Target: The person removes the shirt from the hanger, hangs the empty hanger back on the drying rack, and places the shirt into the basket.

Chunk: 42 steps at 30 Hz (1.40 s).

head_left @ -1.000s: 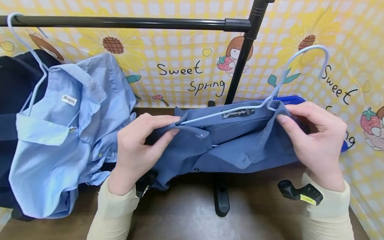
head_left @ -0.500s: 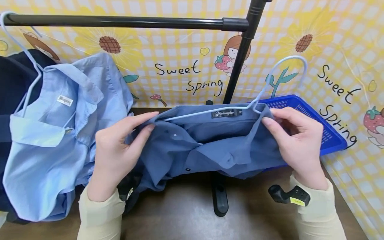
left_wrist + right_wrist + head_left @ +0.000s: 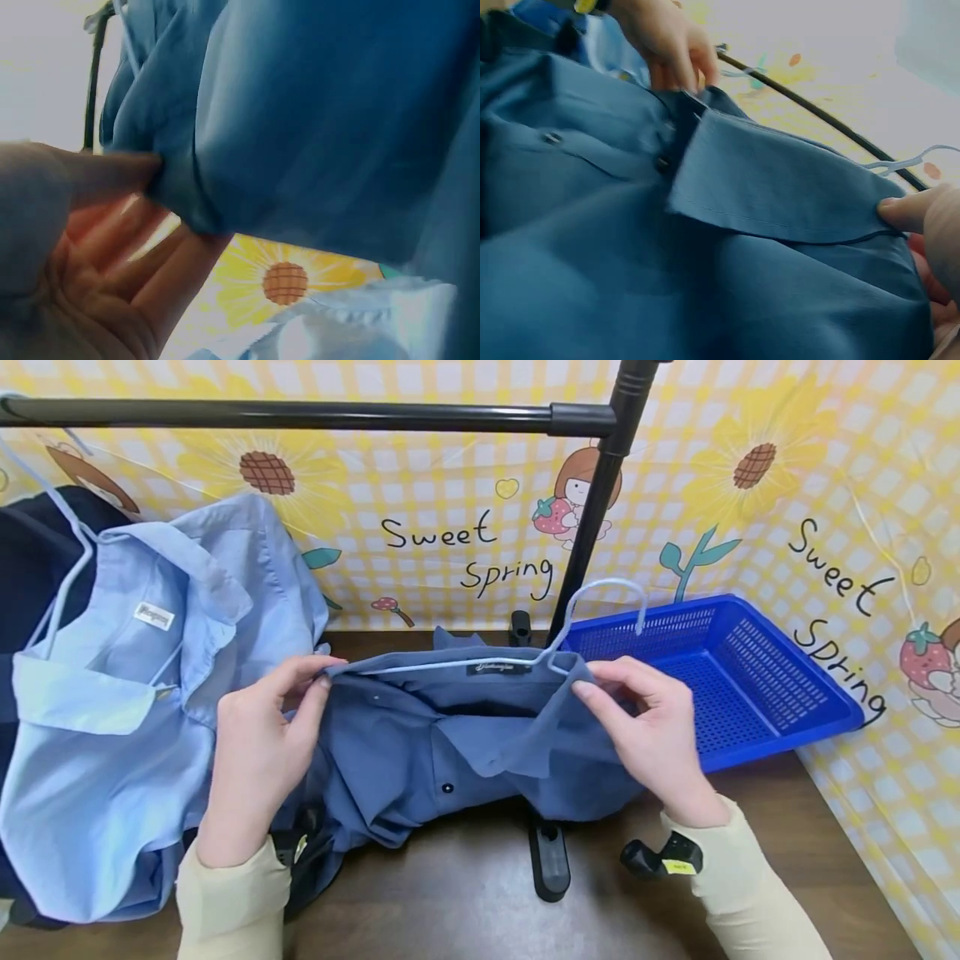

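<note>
Slate shirt [image 3: 397, 752] pinched by left hand [image 3: 262, 747], right hand [image 3: 654, 727]; label [image 3: 498, 669] unreadable; backdrop [image 3: 442, 481]: "Sweet Spring".

We see matt, creased cloth in the dark blue shirt [image 3: 390, 752] and smooth cloth in the pale shirt [image 3: 97, 802] at left. The far rail [image 3: 300, 414] looks glossy, the hanger [image 3: 450, 666] smooth. At right, the basket [image 3: 783, 681] looks like perforated plastic; near us, the wood-look tabletop [image 3: 450, 902] has a sheen.

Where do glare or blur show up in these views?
Head view: mostly crisp, glare on the brown wooden tabletop; left wrist view: slate blue fabric shirt soft and shadowed, upper left washed out; right wrist view: upper right washed out, small dark round button blurred.
</note>
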Each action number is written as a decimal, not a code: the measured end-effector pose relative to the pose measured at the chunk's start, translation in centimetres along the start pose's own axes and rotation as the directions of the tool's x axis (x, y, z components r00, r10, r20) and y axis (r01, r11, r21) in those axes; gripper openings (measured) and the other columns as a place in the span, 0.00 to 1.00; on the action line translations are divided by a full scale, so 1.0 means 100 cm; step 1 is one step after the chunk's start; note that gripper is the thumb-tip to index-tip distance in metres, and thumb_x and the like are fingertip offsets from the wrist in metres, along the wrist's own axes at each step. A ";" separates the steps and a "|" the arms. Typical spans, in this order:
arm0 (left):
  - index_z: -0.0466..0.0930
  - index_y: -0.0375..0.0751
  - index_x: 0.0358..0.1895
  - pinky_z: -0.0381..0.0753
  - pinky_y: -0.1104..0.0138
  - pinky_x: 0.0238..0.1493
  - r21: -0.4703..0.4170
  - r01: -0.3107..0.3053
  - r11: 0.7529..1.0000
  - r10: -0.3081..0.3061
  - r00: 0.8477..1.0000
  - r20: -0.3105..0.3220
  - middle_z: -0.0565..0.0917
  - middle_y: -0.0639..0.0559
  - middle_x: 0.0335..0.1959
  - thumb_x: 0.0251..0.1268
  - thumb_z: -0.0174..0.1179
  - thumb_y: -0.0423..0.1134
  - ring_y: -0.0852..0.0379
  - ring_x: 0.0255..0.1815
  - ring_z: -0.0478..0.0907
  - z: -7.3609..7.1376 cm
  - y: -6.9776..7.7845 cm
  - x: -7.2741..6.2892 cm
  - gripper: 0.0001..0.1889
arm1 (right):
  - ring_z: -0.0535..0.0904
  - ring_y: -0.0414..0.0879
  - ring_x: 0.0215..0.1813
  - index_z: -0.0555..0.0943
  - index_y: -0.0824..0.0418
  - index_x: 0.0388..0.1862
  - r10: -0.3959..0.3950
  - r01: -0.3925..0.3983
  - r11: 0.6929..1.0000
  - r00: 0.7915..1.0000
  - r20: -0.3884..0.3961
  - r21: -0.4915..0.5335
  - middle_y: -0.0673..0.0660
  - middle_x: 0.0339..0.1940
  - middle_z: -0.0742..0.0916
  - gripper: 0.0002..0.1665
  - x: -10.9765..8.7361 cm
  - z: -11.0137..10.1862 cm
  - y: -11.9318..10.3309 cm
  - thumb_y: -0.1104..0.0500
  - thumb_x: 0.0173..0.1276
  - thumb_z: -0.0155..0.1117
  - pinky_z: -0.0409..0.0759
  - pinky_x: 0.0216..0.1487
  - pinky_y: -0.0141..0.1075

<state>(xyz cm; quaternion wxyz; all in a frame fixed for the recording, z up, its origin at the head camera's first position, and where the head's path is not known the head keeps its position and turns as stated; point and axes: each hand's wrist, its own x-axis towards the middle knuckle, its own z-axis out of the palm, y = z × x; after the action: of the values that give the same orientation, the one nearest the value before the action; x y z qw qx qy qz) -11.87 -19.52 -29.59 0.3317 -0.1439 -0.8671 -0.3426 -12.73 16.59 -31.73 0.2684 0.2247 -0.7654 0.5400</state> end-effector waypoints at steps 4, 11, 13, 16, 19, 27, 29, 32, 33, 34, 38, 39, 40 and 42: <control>0.90 0.44 0.49 0.71 0.86 0.43 0.008 0.093 0.996 -0.093 0.995 -0.024 0.87 0.49 0.46 0.69 0.60 0.24 0.49 0.41 0.87 0.005 -0.010 -0.001 0.14 | 0.77 0.46 0.34 0.89 0.61 0.47 -0.009 0.008 0.999 1.000 0.023 0.042 0.50 0.35 0.87 0.14 -0.008 0.013 0.006 0.71 0.64 0.73 0.77 0.33 0.33; 0.89 0.40 0.46 0.72 0.85 0.38 -0.020 0.130 0.991 -0.131 0.991 -0.005 0.87 0.48 0.45 0.68 0.59 0.23 0.53 0.38 0.87 0.014 -0.023 -0.001 0.13 | 0.77 0.46 0.35 0.89 0.59 0.48 0.013 -0.014 1.000 0.998 0.053 0.022 0.48 0.36 0.87 0.14 -0.009 0.017 0.015 0.69 0.64 0.73 0.76 0.34 0.35; 0.89 0.40 0.47 0.72 0.83 0.36 -0.050 0.137 0.989 -0.137 0.991 -0.002 0.87 0.49 0.46 0.68 0.58 0.23 0.60 0.35 0.84 0.013 -0.024 -0.001 0.13 | 0.77 0.45 0.36 0.89 0.58 0.49 0.029 -0.029 1.000 0.998 0.048 0.006 0.47 0.37 0.87 0.15 -0.006 0.016 0.015 0.69 0.64 0.73 0.76 0.35 0.35; 0.89 0.42 0.47 0.72 0.78 0.30 -0.114 0.163 0.980 -0.165 0.986 -0.002 0.86 0.52 0.45 0.69 0.58 0.24 0.64 0.31 0.80 0.010 -0.024 -0.001 0.13 | 0.78 0.46 0.38 0.89 0.58 0.51 0.053 -0.053 0.999 0.998 0.024 0.008 0.48 0.37 0.87 0.15 -0.002 0.016 0.012 0.68 0.65 0.73 0.77 0.37 0.34; 0.89 0.42 0.48 0.68 0.73 0.22 -0.212 0.194 0.958 -0.197 0.980 0.007 0.86 0.53 0.40 0.70 0.59 0.25 0.62 0.25 0.76 0.006 -0.024 -0.001 0.13 | 0.78 0.47 0.37 0.89 0.59 0.50 0.057 -0.057 0.998 0.998 -0.007 0.022 0.50 0.36 0.87 0.14 0.001 0.016 0.008 0.67 0.66 0.73 0.78 0.36 0.34; 0.86 0.28 0.49 0.74 0.73 0.28 -0.556 0.260 0.789 -0.256 0.963 0.087 0.86 0.49 0.41 0.69 0.62 0.24 0.57 0.31 0.80 -0.004 -0.017 0.003 0.09 | 0.77 0.47 0.35 0.88 0.65 0.50 0.048 -0.042 0.995 0.997 -0.062 0.089 0.52 0.33 0.86 0.13 0.003 0.012 0.003 0.72 0.68 0.67 0.78 0.35 0.32; 0.84 0.24 0.49 0.77 0.74 0.33 -0.672 0.262 0.693 -0.241 0.962 0.128 0.86 0.46 0.41 0.69 0.62 0.22 0.56 0.33 0.80 -0.007 -0.017 0.002 0.09 | 0.77 0.46 0.34 0.87 0.67 0.50 0.052 -0.044 0.994 0.996 -0.076 0.102 0.51 0.33 0.85 0.13 0.003 0.010 0.001 0.73 0.68 0.66 0.78 0.34 0.31; 0.82 0.21 0.50 0.80 0.73 0.39 -0.764 0.272 0.585 -0.193 0.962 0.195 0.86 0.43 0.41 0.68 0.61 0.21 0.55 0.37 0.81 -0.011 -0.018 0.001 0.10 | 0.77 0.45 0.32 0.87 0.68 0.49 0.037 -0.027 0.995 0.994 -0.104 0.094 0.52 0.31 0.85 0.12 0.004 0.007 -0.004 0.73 0.68 0.67 0.77 0.32 0.31; 0.82 0.22 0.51 0.80 0.73 0.40 -0.749 0.271 0.605 -0.177 0.963 0.205 0.86 0.44 0.41 0.69 0.61 0.21 0.55 0.38 0.81 -0.012 -0.017 0.001 0.10 | 0.77 0.45 0.31 0.87 0.68 0.48 0.023 -0.014 0.996 0.993 -0.115 0.084 0.52 0.31 0.85 0.11 0.004 0.006 -0.006 0.73 0.67 0.67 0.77 0.31 0.31; 0.82 0.23 0.51 0.80 0.73 0.41 -0.724 0.265 0.637 -0.164 0.964 0.208 0.86 0.44 0.42 0.69 0.61 0.21 0.55 0.39 0.81 -0.013 -0.017 0.002 0.10 | 0.76 0.46 0.31 0.88 0.68 0.47 0.011 -0.001 0.997 0.992 -0.125 0.079 0.52 0.31 0.85 0.11 0.004 0.006 -0.009 0.73 0.66 0.68 0.76 0.31 0.31; 0.85 0.34 0.54 0.78 0.74 0.44 -0.465 0.224 0.857 -0.174 0.974 0.148 0.86 0.50 0.46 0.72 0.61 0.28 0.58 0.44 0.83 -0.011 -0.009 0.007 0.11 | 0.76 0.47 0.32 0.89 0.65 0.45 -0.039 0.046 0.998 0.990 -0.139 0.047 0.55 0.31 0.85 0.11 0.006 0.006 -0.016 0.73 0.64 0.71 0.76 0.31 0.33; 0.86 0.36 0.54 0.78 0.73 0.45 -0.404 0.220 0.888 -0.185 0.975 0.124 0.87 0.51 0.47 0.73 0.61 0.30 0.58 0.45 0.83 -0.009 -0.006 0.008 0.11 | 0.76 0.47 0.32 0.89 0.64 0.45 -0.046 0.051 0.998 0.990 -0.136 0.035 0.55 0.31 0.86 0.12 0.006 0.007 -0.018 0.73 0.63 0.72 0.76 0.32 0.33; 0.87 0.39 0.54 0.77 0.73 0.46 -0.362 0.220 0.906 -0.197 0.975 0.098 0.87 0.52 0.48 0.74 0.61 0.32 0.59 0.46 0.83 -0.008 -0.002 0.008 0.11 | 0.77 0.46 0.33 0.89 0.63 0.45 -0.048 0.052 0.998 0.991 -0.128 0.025 0.54 0.32 0.86 0.12 0.006 0.008 -0.019 0.72 0.63 0.72 0.76 0.32 0.33; 0.89 0.44 0.53 0.76 0.72 0.48 -0.301 0.227 0.926 -0.223 0.974 0.047 0.88 0.55 0.47 0.73 0.64 0.38 0.59 0.47 0.82 -0.004 0.005 0.008 0.10 | 0.77 0.46 0.32 0.89 0.62 0.45 -0.055 0.055 0.998 0.993 -0.106 0.003 0.53 0.32 0.86 0.12 0.006 0.011 -0.020 0.71 0.63 0.73 0.75 0.31 0.33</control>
<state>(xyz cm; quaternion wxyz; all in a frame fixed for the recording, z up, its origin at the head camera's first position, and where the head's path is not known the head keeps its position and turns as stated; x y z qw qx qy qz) -11.97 -19.44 -28.58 0.2588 -0.0952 -0.8167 -0.5069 -12.12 14.91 -30.19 0.3225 0.2177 -0.7420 0.5459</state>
